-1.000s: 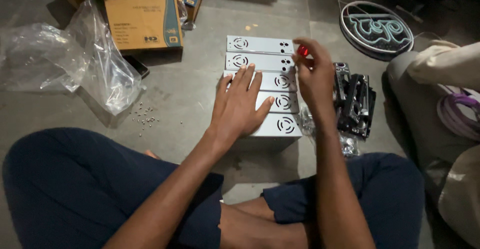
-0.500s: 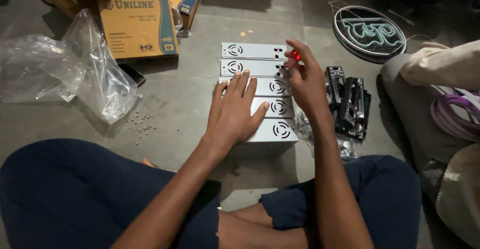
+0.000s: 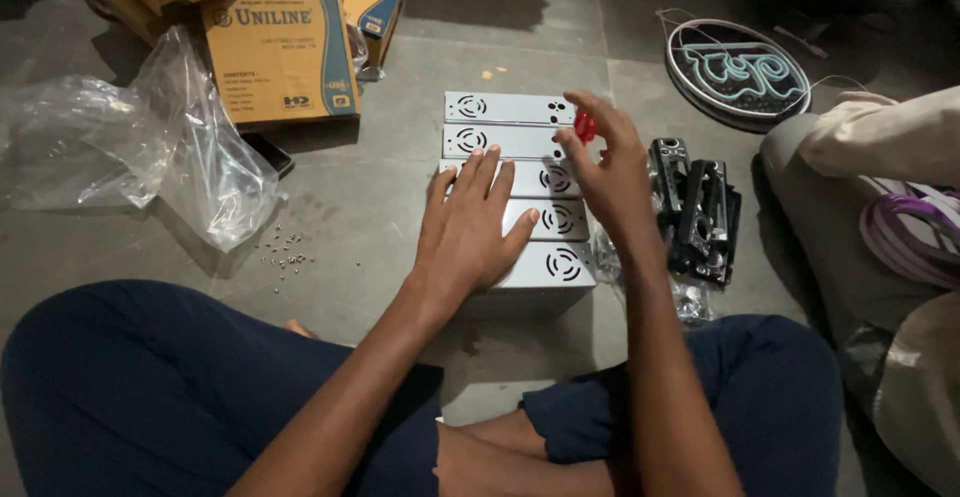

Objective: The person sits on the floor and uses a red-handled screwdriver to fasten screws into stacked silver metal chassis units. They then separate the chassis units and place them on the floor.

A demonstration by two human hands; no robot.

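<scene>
Left hand (image 3: pixel 468 229): lies palm down with fingers (image 3: pixel 487 172) spread wide and flat across the row of silver metal housings (image 3: pixel 515 192), holding nothing.
Right hand (image 3: pixel 612 172): raised over the right ends of the housings; thumb and forefinger pinched narrow on a small red-handled tool (image 3: pixel 585 126).
Housings: five perforated silver boxes lying side by side on the concrete floor (image 3: pixel 380 167), each with round vent slots.
Black parts (image 3: pixel 697 207): heap of dark metal pieces just right of the housings.
Cardboard boxes (image 3: pixel 278 52): stacked at upper left; contents cannot be told.
Plastic bag (image 3: pixel 150 157): crumpled, clear, left of the housings.
Small screws (image 3: pixel 283 254): scattered loose on the floor near the bag.
Round neon sign (image 3: pixel 738 72): lying flat at upper right.
</scene>
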